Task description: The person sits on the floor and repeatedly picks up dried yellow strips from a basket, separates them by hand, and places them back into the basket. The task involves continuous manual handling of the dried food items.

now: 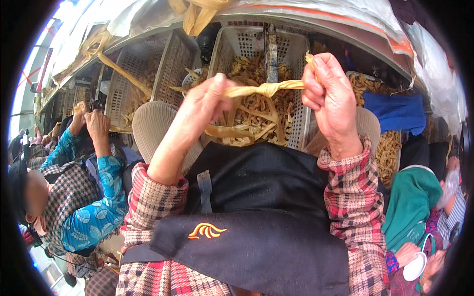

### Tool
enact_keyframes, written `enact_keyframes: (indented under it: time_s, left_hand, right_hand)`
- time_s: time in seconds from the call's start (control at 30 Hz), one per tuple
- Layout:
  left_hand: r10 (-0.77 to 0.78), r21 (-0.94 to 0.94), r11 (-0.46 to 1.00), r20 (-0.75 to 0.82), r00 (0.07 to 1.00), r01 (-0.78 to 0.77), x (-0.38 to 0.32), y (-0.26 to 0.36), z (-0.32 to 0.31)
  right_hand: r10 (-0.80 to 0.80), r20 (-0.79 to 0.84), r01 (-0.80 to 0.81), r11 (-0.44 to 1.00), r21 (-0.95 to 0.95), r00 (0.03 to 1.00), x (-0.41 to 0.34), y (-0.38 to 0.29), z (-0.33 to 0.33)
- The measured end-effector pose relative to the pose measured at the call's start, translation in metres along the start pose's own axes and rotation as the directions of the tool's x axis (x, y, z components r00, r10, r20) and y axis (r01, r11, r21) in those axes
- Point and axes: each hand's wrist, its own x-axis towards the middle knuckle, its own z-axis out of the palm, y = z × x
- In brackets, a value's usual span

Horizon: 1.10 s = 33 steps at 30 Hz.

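A yellowish, pliable strip [268, 88] is stretched between my two hands, with a knot near its middle. My left hand [207, 100], slightly blurred, grips one side of it. The other side runs into my right hand [327, 88], whose fingers are curled around it, and a short end sticks up past thumb and forefinger. Beneath my hands is a perforated plastic basket [300, 129], holding many small knotted pieces [283, 118]. Longer loose strips [227, 131] lie across its near part.
A table edge [314, 20] with plastic sheeting curves above the basket; strips [194, 16] hang over it. More baskets [163, 70] stand left. A blue cloth [396, 111] lies over pieces at right. Co-workers sit close on both sides, one in a blue patterned sleeve [87, 222].
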Motion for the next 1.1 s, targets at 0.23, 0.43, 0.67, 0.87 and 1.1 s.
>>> enact_keyframes:
  time_s: [0.23,0.43,0.67,0.87,1.1]
  left_hand:
    - [0.176,0.087,0.978,0.149,0.973,-0.19,0.037,0.024,0.031]
    - [0.187,0.329,0.932,-0.086,0.979,-0.15,0.097,-0.013,0.021]
    - [-0.138,-0.33,0.928,0.137,0.981,0.176,0.05,-0.022,0.004]
    - [0.095,-0.408,0.913,0.262,0.96,0.021,-0.007,0.034,0.045]
    - [0.365,0.296,0.88,0.08,0.928,-0.371,-0.06,0.057,0.05]
  right_hand:
    - [-0.033,0.039,0.031,0.998,0.052,0.999,0.034,0.0,-0.01]
    - [0.013,-0.119,-0.021,0.997,-0.07,0.993,0.079,0.033,-0.021]
    - [0.044,-0.257,-0.169,0.857,-0.487,0.965,0.063,0.016,-0.077]
    - [-0.123,0.201,0.227,0.706,-0.67,0.972,-0.003,-0.006,0.018]
    - [-0.443,0.403,0.511,0.157,-0.845,0.801,-0.054,-0.048,0.043]
